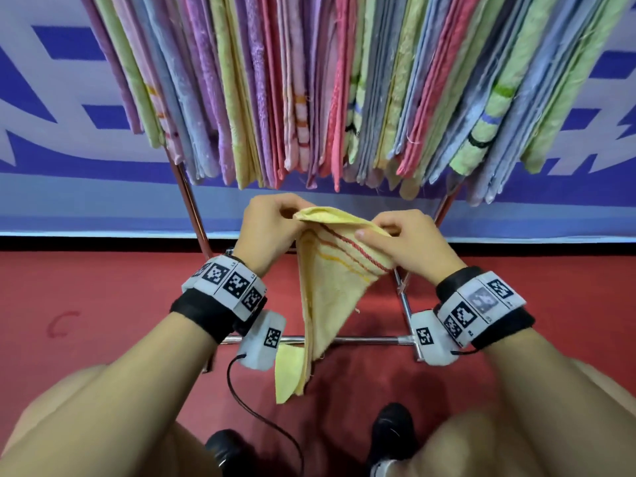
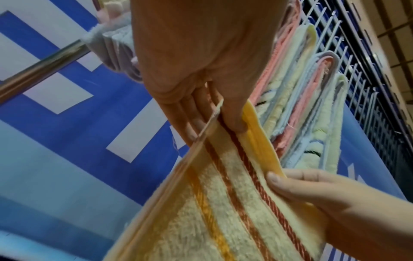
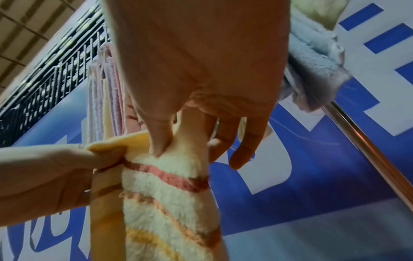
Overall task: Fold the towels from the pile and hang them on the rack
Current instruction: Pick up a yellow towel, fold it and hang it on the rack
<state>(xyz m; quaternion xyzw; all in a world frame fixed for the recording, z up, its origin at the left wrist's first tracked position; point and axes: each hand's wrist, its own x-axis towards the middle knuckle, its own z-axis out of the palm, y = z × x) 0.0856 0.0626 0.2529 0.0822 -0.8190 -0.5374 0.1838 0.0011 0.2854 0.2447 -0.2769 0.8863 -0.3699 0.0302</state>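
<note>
The rack [image 1: 192, 204] carries hanging towels [image 1: 309, 91] packed edge to edge across its full width; no gap between them admits a hand. Open space lies below their lower ends, above the red floor [image 1: 86, 297]. The 2 slanted legs and the base crossbar [image 1: 361, 339] bound that space
</note>
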